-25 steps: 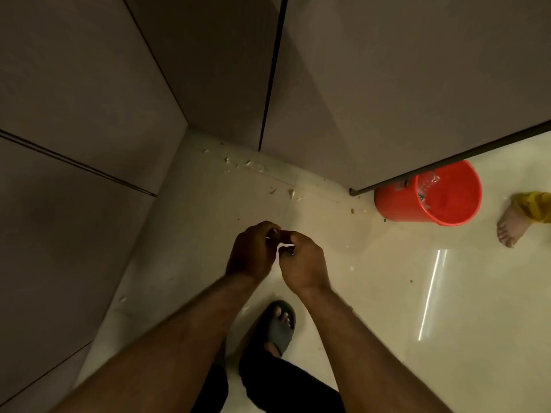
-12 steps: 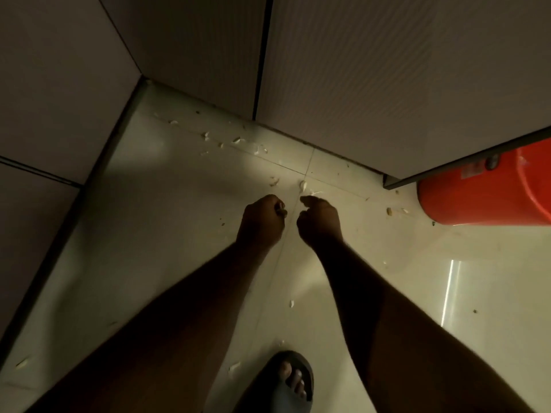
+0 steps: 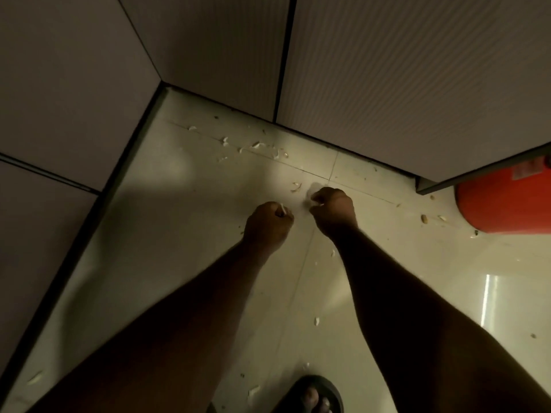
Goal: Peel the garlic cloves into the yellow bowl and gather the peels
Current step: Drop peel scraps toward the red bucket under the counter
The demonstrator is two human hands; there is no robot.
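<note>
Head view, looking down at a pale glossy tiled floor (image 3: 185, 234) in a dim corner.

Centre of frame: left hand (image 3: 268, 225) curled into a fist, fingers pinching a small white sliver of garlic peel (image 3: 282, 208) that pokes out at the knuckles. Just to its right, a little higher: right hand (image 3: 334, 208), fingers curled and pinching a pale scrap low against the floor; exactly what that scrap is, impossible to tell.

Thin dry whitish garlic peels (image 3: 256, 145) scattered widely: a cluster in the upper middle near the wall, more near the right hand, at right centre, and along the bottom edge.

Yellow bowl nowhere in frame, nor any whole clove. Judging by this, peeling probably over and gathering barely begun, with most scraps left to collect.

Right edge: round orange plastic bucket (image 3: 507, 201) tucked under a grey panel (image 3: 417, 84), peels lying beside it and awkward to reach. Bottom centre: dark rubber sandal (image 3: 316, 394) with toes showing, more scraps just beside it.
</note>
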